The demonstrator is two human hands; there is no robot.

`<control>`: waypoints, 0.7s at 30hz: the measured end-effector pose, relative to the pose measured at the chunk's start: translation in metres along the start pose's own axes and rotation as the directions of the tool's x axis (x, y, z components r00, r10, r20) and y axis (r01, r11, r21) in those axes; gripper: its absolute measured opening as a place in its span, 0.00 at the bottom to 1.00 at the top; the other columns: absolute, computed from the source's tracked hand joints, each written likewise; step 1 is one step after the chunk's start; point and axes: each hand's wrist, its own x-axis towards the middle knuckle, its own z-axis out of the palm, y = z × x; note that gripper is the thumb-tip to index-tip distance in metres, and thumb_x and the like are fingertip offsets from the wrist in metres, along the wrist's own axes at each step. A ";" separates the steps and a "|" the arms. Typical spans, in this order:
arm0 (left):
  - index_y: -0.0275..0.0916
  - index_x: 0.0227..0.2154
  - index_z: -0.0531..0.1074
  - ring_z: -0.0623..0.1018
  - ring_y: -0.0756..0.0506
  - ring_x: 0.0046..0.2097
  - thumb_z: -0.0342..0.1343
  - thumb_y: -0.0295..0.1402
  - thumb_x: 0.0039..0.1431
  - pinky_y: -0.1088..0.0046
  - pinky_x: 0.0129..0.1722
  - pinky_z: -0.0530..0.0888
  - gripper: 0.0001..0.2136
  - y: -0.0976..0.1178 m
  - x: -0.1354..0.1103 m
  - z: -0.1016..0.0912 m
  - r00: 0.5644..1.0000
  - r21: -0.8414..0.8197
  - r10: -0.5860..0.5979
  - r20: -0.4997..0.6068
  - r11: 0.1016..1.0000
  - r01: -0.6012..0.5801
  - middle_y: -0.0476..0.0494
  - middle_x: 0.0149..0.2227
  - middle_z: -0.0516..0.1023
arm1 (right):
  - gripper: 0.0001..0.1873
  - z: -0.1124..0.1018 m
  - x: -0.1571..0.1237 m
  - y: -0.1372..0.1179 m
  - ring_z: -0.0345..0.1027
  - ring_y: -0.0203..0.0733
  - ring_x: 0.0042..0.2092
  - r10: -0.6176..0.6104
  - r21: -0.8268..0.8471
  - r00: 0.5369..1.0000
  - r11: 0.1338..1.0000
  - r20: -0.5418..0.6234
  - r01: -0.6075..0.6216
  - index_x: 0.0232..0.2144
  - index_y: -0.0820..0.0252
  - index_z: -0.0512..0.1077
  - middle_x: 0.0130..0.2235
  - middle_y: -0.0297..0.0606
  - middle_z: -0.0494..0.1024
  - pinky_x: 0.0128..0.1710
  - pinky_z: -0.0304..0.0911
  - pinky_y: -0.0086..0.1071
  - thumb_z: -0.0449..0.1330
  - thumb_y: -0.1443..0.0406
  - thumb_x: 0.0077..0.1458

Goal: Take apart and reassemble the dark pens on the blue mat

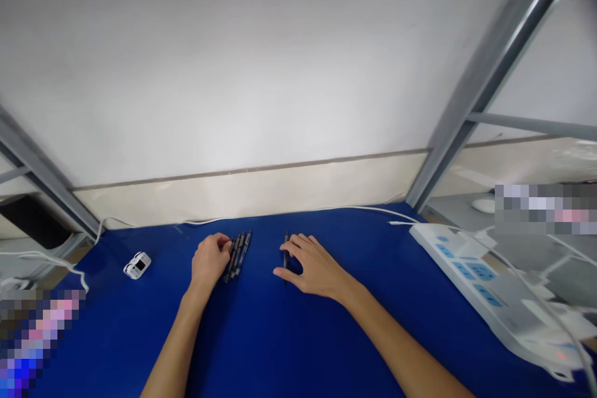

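Observation:
Several dark pens (241, 254) lie side by side, slanted, on the blue tabletop. At their left edge is my left hand (209, 261), its fingers bent and closed around the upper part of the leftmost pen; the fingertips are partly hidden. Apart from that row, a single dark pen (286, 257) points away from me. My right hand (314, 264) reaches over this pen from the right, thumb and forefinger spread apart, with the forefinger across its upper part. Whether the hand presses on it I cannot tell.
A small white device (137, 265) with a dark screen rests at the left. On the right, a white power strip (459, 273) with blue sockets carries plugs and cables. A white cable (354, 208) runs along the back edge below the wall. Grey metal posts (448, 143) flank the table.

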 end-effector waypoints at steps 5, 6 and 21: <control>0.48 0.36 0.79 0.83 0.36 0.44 0.59 0.36 0.61 0.63 0.40 0.70 0.05 -0.001 -0.001 0.001 1.000 -0.031 0.018 -0.010 0.999 -0.018 0.43 0.39 0.85 | 0.23 0.003 0.001 0.003 0.70 0.55 0.54 -0.013 -0.016 0.998 1.000 -0.069 0.012 0.50 0.54 0.74 0.50 0.45 0.77 0.62 0.56 0.55 0.56 0.45 0.67; 0.48 0.36 0.79 0.83 0.36 0.44 0.59 0.35 0.60 0.63 0.40 0.71 0.05 -0.002 -0.001 0.002 1.000 -0.050 0.022 -0.018 0.998 -0.023 0.43 0.38 0.85 | 0.22 0.004 0.001 0.004 0.71 0.54 0.54 -0.013 -0.023 0.997 1.000 -0.081 0.011 0.50 0.54 0.74 0.50 0.45 0.77 0.62 0.56 0.55 0.56 0.46 0.68; 0.38 0.45 0.81 0.81 0.45 0.43 0.70 0.37 0.56 0.68 0.40 0.79 0.15 0.031 -0.007 -0.026 0.992 -0.992 0.005 -0.122 -0.045 -0.122 0.38 0.52 0.80 | 0.12 -0.004 0.008 0.007 0.71 0.46 0.41 -0.079 -0.050 0.966 0.996 -0.248 0.068 0.45 0.55 0.71 0.40 0.40 0.78 0.46 0.62 0.42 0.50 0.59 0.74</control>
